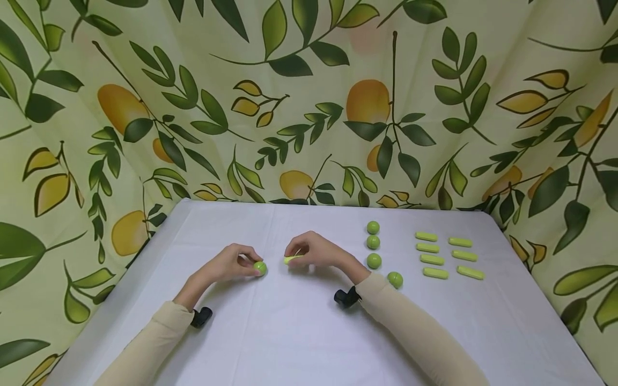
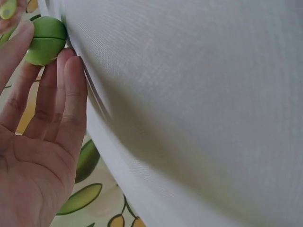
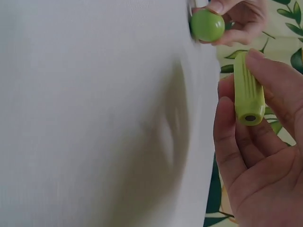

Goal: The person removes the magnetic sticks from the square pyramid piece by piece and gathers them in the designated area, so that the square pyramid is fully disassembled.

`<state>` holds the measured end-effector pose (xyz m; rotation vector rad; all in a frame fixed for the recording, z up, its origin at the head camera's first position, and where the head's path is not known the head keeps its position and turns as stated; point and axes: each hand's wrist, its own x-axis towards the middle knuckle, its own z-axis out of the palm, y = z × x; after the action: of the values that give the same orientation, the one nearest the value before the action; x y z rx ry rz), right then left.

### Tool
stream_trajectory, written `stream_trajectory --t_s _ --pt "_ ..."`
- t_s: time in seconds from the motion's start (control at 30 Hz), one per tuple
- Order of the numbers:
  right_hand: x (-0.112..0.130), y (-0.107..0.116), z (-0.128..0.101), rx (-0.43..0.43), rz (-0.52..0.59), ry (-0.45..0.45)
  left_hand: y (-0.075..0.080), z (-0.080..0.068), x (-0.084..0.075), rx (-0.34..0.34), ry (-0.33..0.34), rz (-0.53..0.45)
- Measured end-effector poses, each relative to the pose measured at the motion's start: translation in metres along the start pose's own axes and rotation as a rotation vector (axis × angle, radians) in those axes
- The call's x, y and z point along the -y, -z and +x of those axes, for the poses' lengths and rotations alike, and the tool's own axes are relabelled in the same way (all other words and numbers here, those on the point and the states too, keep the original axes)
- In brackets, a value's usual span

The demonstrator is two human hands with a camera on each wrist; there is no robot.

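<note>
White cloth is covering the tabletop (image 1: 299, 332), and both hands are resting on it a little toward the far edge, left of the middle. The left hand (image 1: 232, 264) is pinching a green ball (image 1: 260, 267) between its fingertips, the ball sitting on the cloth; the left wrist view is showing the fingers (image 2: 57, 90) curling round the ball (image 2: 45, 40). The right hand (image 1: 314, 250) is gripping a green rod (image 1: 292, 259) between thumb and fingers, with its free end pointing toward the ball and a small gap lying between the two. In the right wrist view the rod (image 3: 247, 92) is showing ribbed sides and a small hole in its end, with the ball (image 3: 207, 25) just beyond it.

Toward the far right corner, three more balls (image 1: 373, 242) are standing in a line running from the far edge toward the near one, and a fourth ball (image 1: 395, 279) is sitting just beside the right sleeve (image 1: 410, 321). Right of them, seven rods (image 1: 449, 257) are lying in two columns. A leaf-and-fruit curtain (image 1: 309, 96) is hanging behind the tabletop.
</note>
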<state>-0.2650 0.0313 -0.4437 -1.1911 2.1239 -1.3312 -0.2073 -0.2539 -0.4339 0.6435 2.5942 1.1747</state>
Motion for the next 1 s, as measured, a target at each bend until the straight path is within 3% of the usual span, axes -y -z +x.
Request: stream_trajectory --t_s 0.6,1.0 --pt "0.01 0.058 -0.082 -0.129 -0.018 -0.049 -0.001 -0.001 0.003 0.004 0.02 -0.029" --pt "0.015 0.103 -0.164 -0.277 -0.123 -0.11 0.0 0.001 0.006 0.011 0.011 -0.034"
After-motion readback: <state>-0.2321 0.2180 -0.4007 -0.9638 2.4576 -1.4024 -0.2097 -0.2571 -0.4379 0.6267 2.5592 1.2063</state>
